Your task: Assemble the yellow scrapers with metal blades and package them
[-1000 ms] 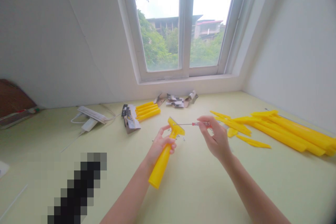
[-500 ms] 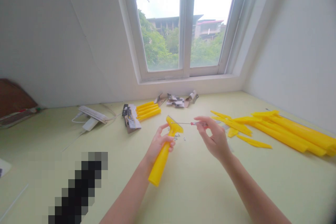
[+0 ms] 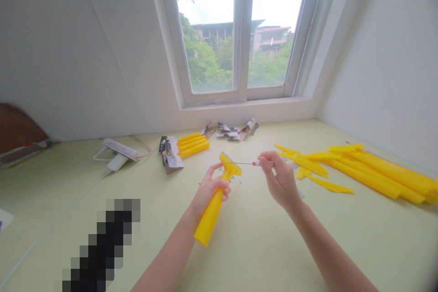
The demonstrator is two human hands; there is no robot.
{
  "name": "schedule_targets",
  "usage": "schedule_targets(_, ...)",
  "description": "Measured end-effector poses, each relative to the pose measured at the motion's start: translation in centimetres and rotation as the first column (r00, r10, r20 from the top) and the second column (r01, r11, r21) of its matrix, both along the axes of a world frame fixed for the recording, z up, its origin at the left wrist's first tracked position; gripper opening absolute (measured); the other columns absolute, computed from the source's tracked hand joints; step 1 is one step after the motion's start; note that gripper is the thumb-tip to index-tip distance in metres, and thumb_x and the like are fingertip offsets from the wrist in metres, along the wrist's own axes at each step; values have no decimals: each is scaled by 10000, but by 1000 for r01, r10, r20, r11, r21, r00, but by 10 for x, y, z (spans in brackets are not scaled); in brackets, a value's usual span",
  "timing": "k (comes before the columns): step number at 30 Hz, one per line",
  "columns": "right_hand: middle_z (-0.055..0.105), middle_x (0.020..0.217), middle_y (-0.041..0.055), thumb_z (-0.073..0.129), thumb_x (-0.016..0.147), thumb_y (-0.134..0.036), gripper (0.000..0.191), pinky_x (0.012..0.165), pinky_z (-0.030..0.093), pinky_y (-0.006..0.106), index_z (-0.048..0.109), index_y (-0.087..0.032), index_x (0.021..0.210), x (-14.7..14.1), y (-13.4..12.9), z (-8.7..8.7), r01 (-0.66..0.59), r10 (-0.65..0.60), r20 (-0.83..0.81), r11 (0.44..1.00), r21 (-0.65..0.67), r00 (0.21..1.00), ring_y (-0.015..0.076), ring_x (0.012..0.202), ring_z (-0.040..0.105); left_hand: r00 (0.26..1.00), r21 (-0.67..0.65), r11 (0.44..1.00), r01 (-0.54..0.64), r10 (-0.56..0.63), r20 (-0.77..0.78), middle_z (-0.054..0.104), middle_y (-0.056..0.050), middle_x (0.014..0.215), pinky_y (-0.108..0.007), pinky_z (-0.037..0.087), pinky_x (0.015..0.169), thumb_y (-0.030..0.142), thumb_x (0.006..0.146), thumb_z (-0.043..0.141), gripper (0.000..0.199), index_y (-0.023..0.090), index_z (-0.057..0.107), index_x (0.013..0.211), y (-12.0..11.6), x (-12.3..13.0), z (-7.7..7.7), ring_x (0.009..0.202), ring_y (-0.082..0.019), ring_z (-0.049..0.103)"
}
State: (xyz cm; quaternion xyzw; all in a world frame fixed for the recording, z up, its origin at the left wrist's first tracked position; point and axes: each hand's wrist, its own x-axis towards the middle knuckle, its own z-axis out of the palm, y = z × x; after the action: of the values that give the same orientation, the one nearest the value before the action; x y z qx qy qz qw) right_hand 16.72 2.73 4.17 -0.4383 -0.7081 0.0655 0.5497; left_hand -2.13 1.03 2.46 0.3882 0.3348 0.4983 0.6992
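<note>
My left hand (image 3: 212,187) is wrapped round a yellow scraper (image 3: 209,221), held tilted with its wide head pointing up and away and its thick handle toward me. In my right hand (image 3: 278,177) is a thin screwdriver (image 3: 255,163) with a reddish collar, gripped by its handle. Its shaft runs left, and the tip meets the scraper's head (image 3: 230,164). Whether the tip sits in a screw is too small to tell. Several small screws (image 3: 240,181) lie on the table behind the scraper, partly hidden by it.
Yellow handles in card packaging (image 3: 173,157) lie at the back left, beside a white power strip (image 3: 121,148). Crumpled packaging (image 3: 229,131) is by the window. To the right are flat yellow pieces (image 3: 331,185) and a pile of long yellow handles (image 3: 383,175). A pixelated dark area covers the lower left.
The scraper's head has shifted slightly right and down. My right hand has changed its grip on the screwdriver, its fingers now curled closer round the handle.
</note>
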Motion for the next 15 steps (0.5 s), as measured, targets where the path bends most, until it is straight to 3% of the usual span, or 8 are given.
schedule_targets(6,490,763,4,354,851,-239,80,640,430,255,420,-212,816,0,1,-1,-134,134,19,991,7,991,130,697,512,1000,-19,1000,-12,12,-2,518,22,678,-161,293,448,99,627,535,571,233,344,1148,0,0,0,478,-43,442)
schedule_targets(11,562,684,-12,488,812,-256,65,543,433,206,494,-205,772,0,0,0,-14,13,4,997,81,1000,106,595,532,1000,-19,1000,-23,23,-5,516,28,650,-154,281,434,97,630,533,552,222,335,1130,0,0,0,474,-46,439)
schedule_targets(15,555,575,-32,552,778,-294,140,470,405,184,520,-195,685,0,0,-1,39,-38,-18,997,63,999,85,495,507,1000,-19,1000,-25,25,-13,515,30,634,-153,273,426,94,631,526,540,214,331,1119,0,1,0,464,-45,429)
